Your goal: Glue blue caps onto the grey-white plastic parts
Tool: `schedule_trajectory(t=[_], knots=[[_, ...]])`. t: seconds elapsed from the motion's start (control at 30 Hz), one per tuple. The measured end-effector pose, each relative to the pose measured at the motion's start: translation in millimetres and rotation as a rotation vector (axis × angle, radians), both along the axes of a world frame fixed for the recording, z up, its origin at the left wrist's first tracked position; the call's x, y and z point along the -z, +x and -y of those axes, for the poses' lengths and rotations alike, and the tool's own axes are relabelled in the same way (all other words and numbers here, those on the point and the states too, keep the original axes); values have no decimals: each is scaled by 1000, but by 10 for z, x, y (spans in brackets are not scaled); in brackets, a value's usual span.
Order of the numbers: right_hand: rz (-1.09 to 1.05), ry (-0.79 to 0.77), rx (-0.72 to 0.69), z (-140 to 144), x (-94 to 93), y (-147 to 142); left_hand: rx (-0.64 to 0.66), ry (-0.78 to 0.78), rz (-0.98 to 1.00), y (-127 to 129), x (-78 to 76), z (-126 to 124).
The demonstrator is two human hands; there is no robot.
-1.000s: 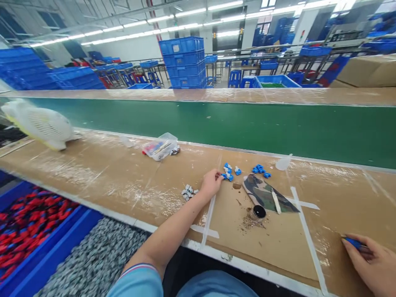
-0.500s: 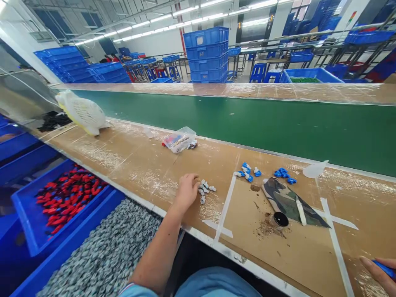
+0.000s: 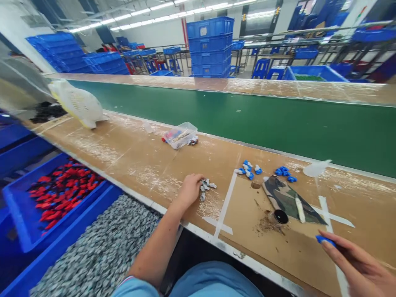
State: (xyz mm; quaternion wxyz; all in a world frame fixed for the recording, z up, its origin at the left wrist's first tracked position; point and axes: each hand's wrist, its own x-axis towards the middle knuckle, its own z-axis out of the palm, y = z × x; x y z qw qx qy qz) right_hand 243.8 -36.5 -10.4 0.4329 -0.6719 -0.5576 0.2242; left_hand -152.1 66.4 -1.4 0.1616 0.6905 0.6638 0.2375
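As the right hand (image 3: 359, 260) pinches a blue piece (image 3: 325, 240) at the cardboard mat (image 3: 309, 252)'s right edge, a bin (image 3: 62, 243) of grey parts (image 3: 102, 233) sits along the workbench (image 3: 154, 161)'s near edge, seemingly for easy reach. Beyond, the left hand (image 3: 192, 189) curls at a grey pile (image 3: 205, 187), its grip unclear; a clear box (image 3: 189, 127) of sticks (image 3: 183, 135) lies toward the far edge.

Tube lights (image 3: 157, 19) are hung in rows at 11 o'clock, above white wall (image 3: 154, 37). Blue crates (image 3: 210, 49) are stacked at 12; blue stools (image 3: 261, 67) are set at 1.
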Motion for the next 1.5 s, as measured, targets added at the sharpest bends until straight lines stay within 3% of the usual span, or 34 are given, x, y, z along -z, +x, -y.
schedule_trajectory(t=[0.23,0.47,0.63,0.77,0.83,0.9,0.97,1.07,1.27,1.37,1.5], knots=[[-738,-263,22,-42,-256,-414,76,109,-81,-105,173,1],[-924,-307,-20,-6,-300,-457,127,183,-99,-111,225,23],[-798,-195,-2,2,-196,-406,15,267,-23,-121,149,42],[-658,-166,8,-12,-167,-367,-73,332,224,-18,-31,181],[-617,-167,-16,-28,-193,-375,-16,233,468,164,-97,291],[-574,-174,-45,-38,-224,-394,70,15,722,431,-107,408],[-519,-172,-71,-37,-237,-409,153,-240,912,732,-64,510],[-433,-154,-93,-18,-230,-413,187,-403,1093,1105,36,608],[-272,-197,-103,-30,-283,-444,176,-435,1165,1343,115,667],[-202,-131,-101,-72,-310,-464,179,-419,1112,1354,155,670],[-20,15,-250,-128,-329,-452,196,-378,1101,1379,189,675]])
